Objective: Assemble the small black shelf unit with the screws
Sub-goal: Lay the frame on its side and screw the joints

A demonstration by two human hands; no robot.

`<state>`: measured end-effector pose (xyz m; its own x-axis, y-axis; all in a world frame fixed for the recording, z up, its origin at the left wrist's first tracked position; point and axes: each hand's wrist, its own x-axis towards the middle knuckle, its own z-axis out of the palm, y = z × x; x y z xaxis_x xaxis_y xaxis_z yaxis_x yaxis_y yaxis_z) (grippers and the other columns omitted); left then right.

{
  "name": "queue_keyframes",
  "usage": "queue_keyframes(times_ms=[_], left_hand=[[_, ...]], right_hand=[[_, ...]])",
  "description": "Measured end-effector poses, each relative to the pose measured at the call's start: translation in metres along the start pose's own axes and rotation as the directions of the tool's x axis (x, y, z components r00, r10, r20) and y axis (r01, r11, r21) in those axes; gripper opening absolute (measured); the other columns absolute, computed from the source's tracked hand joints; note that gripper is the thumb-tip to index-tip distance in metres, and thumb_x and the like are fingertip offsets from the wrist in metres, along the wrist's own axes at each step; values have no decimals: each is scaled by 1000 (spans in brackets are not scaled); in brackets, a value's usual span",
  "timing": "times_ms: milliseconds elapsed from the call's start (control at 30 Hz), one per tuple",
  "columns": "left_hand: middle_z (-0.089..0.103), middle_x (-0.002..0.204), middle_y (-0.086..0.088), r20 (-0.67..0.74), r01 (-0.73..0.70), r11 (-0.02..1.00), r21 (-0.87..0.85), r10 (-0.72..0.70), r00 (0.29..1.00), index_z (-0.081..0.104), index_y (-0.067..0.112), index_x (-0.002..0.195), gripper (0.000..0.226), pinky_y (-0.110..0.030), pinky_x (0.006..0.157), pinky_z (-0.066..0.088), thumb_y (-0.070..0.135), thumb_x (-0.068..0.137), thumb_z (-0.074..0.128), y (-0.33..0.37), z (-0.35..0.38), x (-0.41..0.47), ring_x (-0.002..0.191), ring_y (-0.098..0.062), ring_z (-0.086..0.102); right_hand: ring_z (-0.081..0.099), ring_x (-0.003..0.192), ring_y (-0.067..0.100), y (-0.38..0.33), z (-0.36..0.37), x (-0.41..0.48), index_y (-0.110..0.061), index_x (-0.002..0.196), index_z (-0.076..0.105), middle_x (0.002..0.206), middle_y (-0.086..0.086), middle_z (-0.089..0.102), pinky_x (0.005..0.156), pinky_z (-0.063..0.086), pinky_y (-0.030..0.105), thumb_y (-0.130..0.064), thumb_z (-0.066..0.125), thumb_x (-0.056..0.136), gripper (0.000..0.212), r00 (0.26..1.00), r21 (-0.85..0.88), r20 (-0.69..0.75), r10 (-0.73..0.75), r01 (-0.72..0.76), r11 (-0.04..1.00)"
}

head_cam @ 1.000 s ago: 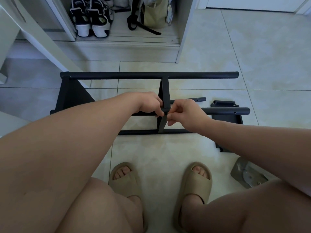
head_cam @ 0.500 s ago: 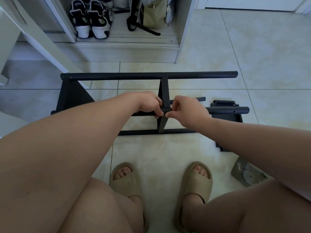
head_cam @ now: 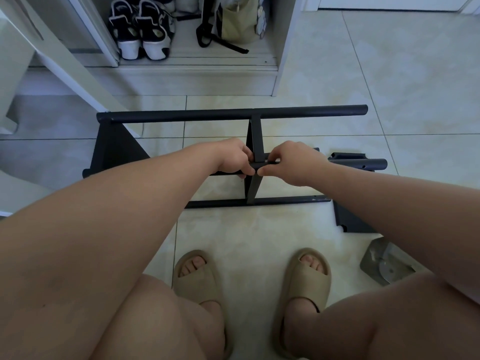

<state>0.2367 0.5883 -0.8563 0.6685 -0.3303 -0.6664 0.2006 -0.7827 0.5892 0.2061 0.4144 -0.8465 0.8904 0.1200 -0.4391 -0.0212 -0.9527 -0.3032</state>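
The black shelf frame (head_cam: 233,115) stands on the tiled floor (head_cam: 389,74) before two sandalled feet. The left hand (head_cam: 233,159) curls round the middle tube (head_cam: 374,164) beside the centre brace (head_cam: 255,141); the right hand (head_cam: 293,162) pinches something at that joint (too small to identify).

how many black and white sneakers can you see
2. Both sit side by side in the open white cabinet: left black-and-white sneaker, right black-and-white sneaker. More shoes behind may be hidden.
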Motion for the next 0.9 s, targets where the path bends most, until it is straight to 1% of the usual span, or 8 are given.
queue_keyframes(times_ms=[100, 267, 333, 433, 567, 733, 833, 900], left_hand=[[76, 104, -10, 18, 19, 1000, 17, -19, 1000, 75, 14, 110, 23, -46, 108, 44, 13, 87, 72, 0, 0, 0, 110, -29, 67], [74, 107, -12, 33, 24, 1000, 16, -25, 999, 75, 15, 107, 20, -46, 109, 44, 12, 88, 71, -1, 1, -1, 111, -29, 66], [74, 109, -13, 37, 24, 1000, 10, -24, 999, 75, 14, 107, 20, -46, 109, 45, 10, 88, 70, -1, 1, -1, 111, -29, 66], [73, 111, -15, 46, 19, 1000, 3, -19, 999, 75, 13, 108, 21, -45, 109, 44, 8, 89, 70, -1, 1, -1, 104, -26, 69], [73, 105, -13, 54, 12, 1000, 9, -12, 998, 75, 12, 108, 21, -43, 110, 44, 7, 89, 69, 0, 1, -2, 89, -18, 66], [72, 94, -8, 53, 12, 1000, 24, -13, 998, 75, 16, 107, 19, -42, 111, 41, 12, 89, 70, -1, -2, -3, 96, -21, 64], [74, 101, -12, 58, -2, 1000, 27, 0, 998, 74, 12, 104, 16, -44, 110, 43, 10, 89, 70, -2, -1, -3, 95, -22, 67], [73, 108, -15, 61, -21, 1000, 20, 20, 998, 74, 11, 100, 12, -43, 109, 44, 8, 89, 70, -3, -1, -1, 91, -20, 66]], right_hand=[[60, 78, 18, 1, 3, -2, -26, 104, 70, 80, -6, 61, 56, 38, 28, -65, 64, 87, 43, 1000, -95, -12, -16, 15, 995], [57, 67, 16, -5, 1, 3, -16, 103, 69, 77, -1, 62, 53, 39, 28, -49, 75, 87, 37, 998, 32, 67, 1, -3, 999], [56, 67, 14, -4, 2, 2, -17, 102, 69, 77, -2, 61, 52, 38, 27, -51, 74, 86, 38, 998, 21, 54, -12, 11, 1000], [54, 70, 11, -2, 6, -2, -23, 105, 68, 79, -7, 57, 53, 34, 28, -57, 65, 89, 38, 999, -61, 1, -47, 47, 997], [58, 81, 23, -2, 13, -4, -21, 106, 67, 79, -7, 55, 56, 36, 30, -53, 61, 91, 35, 996, -87, -50, -81, 76, 993], [62, 90, 26, 0, 18, -10, -22, 107, 64, 94, -1, 66, 66, 46, 34, -49, 62, 91, 32, 985, -71, -118, -126, 119, 990], [60, 88, 27, -1, 19, -16, -19, 106, 56, 94, -4, 61, 65, 46, 36, -38, 58, 96, 21, 948, -143, -143, -284, 264, 954], [58, 86, 30, -4, 22, -19, -18, 102, 54, 92, -3, 54, 65, 45, 37, -24, 53, 98, 7, 911, -119, -113, -396, 383, 916]])
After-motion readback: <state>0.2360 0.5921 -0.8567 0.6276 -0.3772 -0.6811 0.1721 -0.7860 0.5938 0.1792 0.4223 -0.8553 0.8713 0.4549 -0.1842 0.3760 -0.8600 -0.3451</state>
